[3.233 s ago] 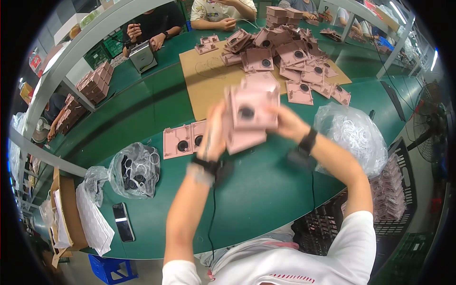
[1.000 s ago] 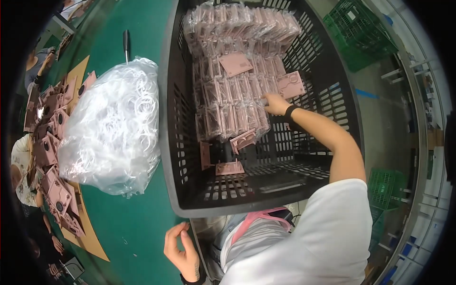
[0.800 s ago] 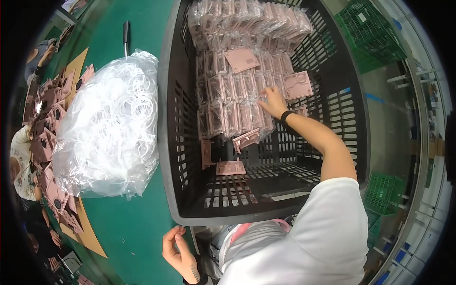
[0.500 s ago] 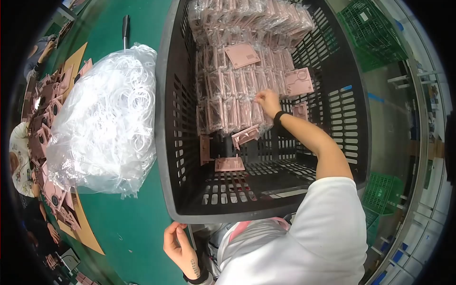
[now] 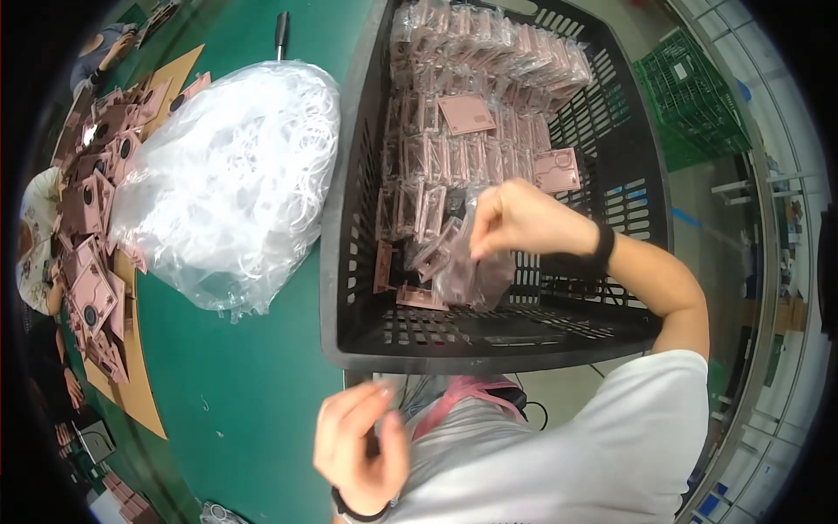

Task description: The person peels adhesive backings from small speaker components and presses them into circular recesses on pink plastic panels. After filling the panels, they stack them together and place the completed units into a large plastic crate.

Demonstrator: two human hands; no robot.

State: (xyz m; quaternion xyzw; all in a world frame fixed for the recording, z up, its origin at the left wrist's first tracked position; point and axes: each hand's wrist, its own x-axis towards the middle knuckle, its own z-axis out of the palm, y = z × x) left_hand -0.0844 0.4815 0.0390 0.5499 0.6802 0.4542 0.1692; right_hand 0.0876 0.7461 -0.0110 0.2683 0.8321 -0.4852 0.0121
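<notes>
My right hand (image 5: pixel 528 223) is over the black crate (image 5: pixel 419 360), fingers pinched on a clear plastic bag (image 5: pixel 489 279). The bag hangs blurred and looks pinkish; how much of that is its contents I cannot tell. Behind it stand rows of flat pink plastic parts (image 5: pixel 436 162) in clear bags. A loose pink plate (image 5: pixel 467 113) lies on top, and another pink part (image 5: pixel 556 170) rests at the right of the rows. My left hand (image 5: pixel 362 445) is outside the crate's near edge, its fingers loosely bent and apart from the thumb, with nothing in it.
Left of the crate, a big clear bag of white rings (image 5: pixel 236 183) sits on the green table (image 5: pixel 253 393), a black handle (image 5: pixel 281 35) behind it. Pink parts (image 5: pixel 92 297) lie on cardboard at far left, near other people's arms. Green crates (image 5: pixel 694 96) stand at right.
My right hand has come nearer, lifting a bag from the front of the rows. My left hand has shifted slightly right and nearer, its fingers spreading from the thumb. The whole view has shifted.
</notes>
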